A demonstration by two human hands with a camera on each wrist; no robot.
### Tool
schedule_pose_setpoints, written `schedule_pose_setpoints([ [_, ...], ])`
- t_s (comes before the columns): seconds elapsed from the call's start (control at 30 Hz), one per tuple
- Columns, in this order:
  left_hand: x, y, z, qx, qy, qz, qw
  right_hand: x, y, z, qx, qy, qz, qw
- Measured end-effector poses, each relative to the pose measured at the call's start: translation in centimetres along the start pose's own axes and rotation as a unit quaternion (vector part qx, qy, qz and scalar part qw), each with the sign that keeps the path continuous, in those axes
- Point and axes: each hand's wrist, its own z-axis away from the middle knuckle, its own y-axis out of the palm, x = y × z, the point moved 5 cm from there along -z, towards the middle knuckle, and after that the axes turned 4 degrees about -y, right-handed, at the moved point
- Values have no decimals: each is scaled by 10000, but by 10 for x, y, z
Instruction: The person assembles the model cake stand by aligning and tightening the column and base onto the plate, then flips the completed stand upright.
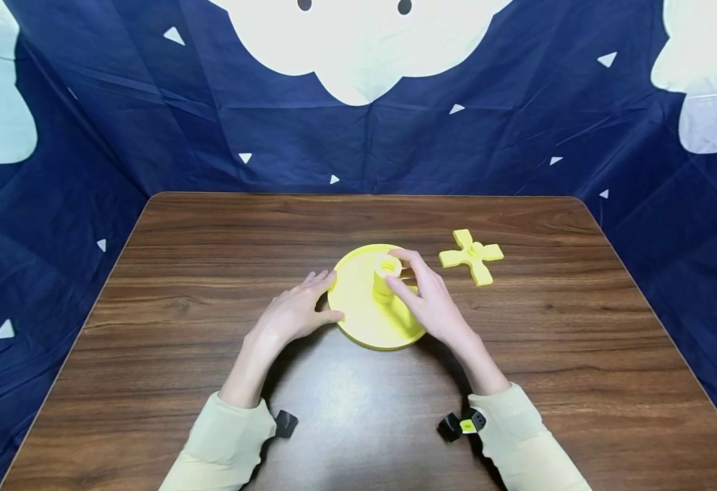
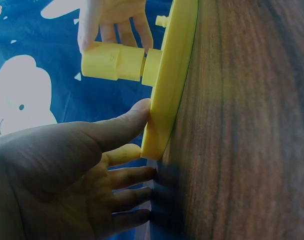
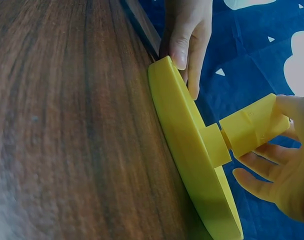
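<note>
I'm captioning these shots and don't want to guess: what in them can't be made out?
Left wrist view: the mark on the yellow tube, too small to read.
Right wrist view: one end of the yellow disc, cut off by the picture's bottom edge.
Head view: part of the disc's right side, hidden by the right hand.

Yellow disc, brown wood-grained table

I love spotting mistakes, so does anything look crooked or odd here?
Yes: the yellow cylinder tilts above the short post of the round base. A gap shows between them, so they don't line up straight.
</note>
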Motion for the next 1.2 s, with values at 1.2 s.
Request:
schedule_pose_setpoints([
  [1.2, 0, -1, 0, -98, 112, -21, 9999, 2, 3, 1, 12, 16, 179, 9998],
])
